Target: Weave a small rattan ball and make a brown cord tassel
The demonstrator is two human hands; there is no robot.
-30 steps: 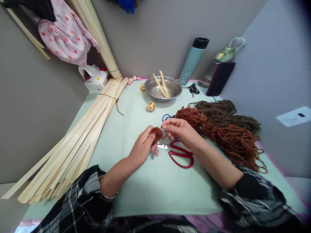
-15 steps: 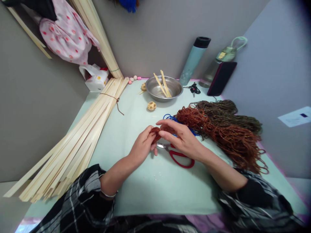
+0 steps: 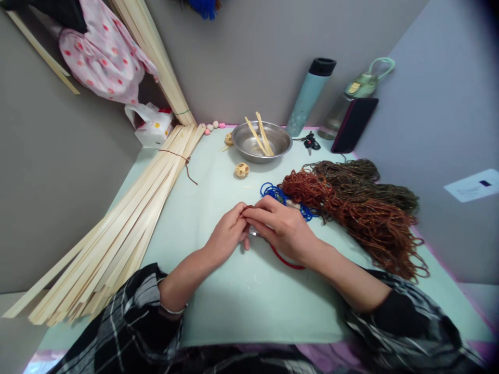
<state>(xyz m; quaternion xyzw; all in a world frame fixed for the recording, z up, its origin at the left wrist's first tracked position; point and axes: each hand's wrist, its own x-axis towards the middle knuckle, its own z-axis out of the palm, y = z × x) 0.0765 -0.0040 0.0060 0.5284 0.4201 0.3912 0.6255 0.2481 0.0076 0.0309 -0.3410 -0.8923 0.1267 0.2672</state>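
Coil of rust-brown cord (image 3: 247, 208): mid-tabletop (image 3: 222, 317), between your fingertips, only its upper edge showing. Your left hand (image 3: 227, 228) seems to steady it from the left, leaving the right side free for your right hand (image 3: 286, 226). Left grip: closed, thumb and fingers pinching the coil. Right grip: fingers brought together, tips against the coil; you have them covering the contact, so cannot tell whether they pinch cord.

Red-handled scissors (image 3: 286, 261) lie beneath your right hand, mostly hidden, presumably placed for easy reach. Blue cord (image 3: 272, 191) just beyond that hand; rust-brown hank (image 3: 366, 228) to its right, likely kept aside to leave you working room. Far side: openwork ball (image 3: 242, 170), then steel bowl (image 3: 283, 151) with pale strips (image 3: 255, 136) leaning inside. Left: tied bundle of flat wooden strips (image 3: 136, 208).
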